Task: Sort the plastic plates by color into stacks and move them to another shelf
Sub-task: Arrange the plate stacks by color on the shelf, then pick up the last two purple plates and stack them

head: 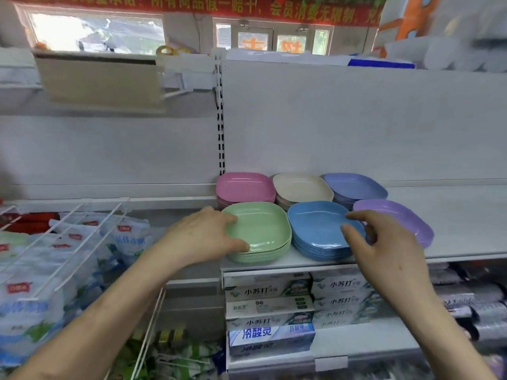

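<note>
Several stacks of plastic plates stand on the white shelf (452,220). The pink stack (245,187), the beige stack (301,189) and the periwinkle stack (356,187) form the back row. The green stack (260,231), the blue stack (315,231) and the purple stack (397,218) form the front row. My left hand (203,237) grips the left rim of the green stack, thumb at its front corner. My right hand (384,248) hovers in front of the gap between the blue and purple stacks, fingers loosely spread, holding nothing.
Toothpaste boxes (274,305) fill the shelf below the plates. White bagged goods (68,256) hang behind wire dividers to the left. A beige box (101,83) sits on the upper left shelf. The shelf surface right of the purple stack is bare.
</note>
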The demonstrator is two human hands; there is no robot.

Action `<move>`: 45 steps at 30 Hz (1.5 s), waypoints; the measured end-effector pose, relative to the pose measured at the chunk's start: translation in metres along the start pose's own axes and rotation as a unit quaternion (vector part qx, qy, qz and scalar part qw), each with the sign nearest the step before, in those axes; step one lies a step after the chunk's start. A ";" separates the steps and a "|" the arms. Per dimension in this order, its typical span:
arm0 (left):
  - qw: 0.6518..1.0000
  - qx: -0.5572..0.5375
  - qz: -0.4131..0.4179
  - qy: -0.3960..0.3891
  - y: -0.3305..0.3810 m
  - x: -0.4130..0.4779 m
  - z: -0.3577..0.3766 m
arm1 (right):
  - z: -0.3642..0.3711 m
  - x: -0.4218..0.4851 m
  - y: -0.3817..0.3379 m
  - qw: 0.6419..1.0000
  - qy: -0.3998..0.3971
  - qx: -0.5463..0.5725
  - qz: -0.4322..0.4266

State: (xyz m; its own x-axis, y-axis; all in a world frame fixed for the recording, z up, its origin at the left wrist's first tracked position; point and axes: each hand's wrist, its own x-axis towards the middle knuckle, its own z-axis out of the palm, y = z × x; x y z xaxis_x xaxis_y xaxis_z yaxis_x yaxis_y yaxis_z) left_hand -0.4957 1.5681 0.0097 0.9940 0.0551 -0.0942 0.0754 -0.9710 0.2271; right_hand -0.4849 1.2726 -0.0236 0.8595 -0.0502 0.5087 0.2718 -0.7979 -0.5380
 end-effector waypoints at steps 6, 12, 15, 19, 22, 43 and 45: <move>0.985 -0.048 -0.020 0.166 0.039 0.004 -0.009 | -0.029 0.013 0.034 0.999 -0.024 -0.009 -0.024; 0.949 -0.138 0.118 0.259 0.175 0.015 0.028 | -0.103 0.019 0.116 0.998 -0.045 -0.041 -0.020; 0.936 -0.156 0.191 0.252 0.258 0.026 0.062 | -0.154 0.015 0.172 0.998 -0.034 -0.059 -0.010; 0.914 -0.186 0.277 0.231 0.380 0.033 0.105 | -0.225 0.007 0.253 0.995 -0.002 -0.096 0.014; 0.900 -0.197 0.338 0.191 0.468 0.038 0.133 | -0.280 -0.003 0.310 0.991 0.025 -0.129 0.040; 0.824 -0.235 0.511 0.069 0.985 0.161 0.249 | -0.524 0.072 0.680 0.944 0.117 -0.223 0.212; 0.823 -0.229 0.516 0.066 1.028 0.173 0.254 | -0.542 0.086 0.711 0.944 0.125 -0.221 0.209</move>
State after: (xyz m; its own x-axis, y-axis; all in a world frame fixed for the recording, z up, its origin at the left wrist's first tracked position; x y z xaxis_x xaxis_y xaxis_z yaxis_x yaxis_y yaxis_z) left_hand -0.2666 0.5202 -0.0191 0.5445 -0.6898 0.4771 -0.8226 -0.3281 0.4644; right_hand -0.4524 0.3757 0.0016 0.7076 -0.5130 0.4859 -0.3241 -0.8467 -0.4220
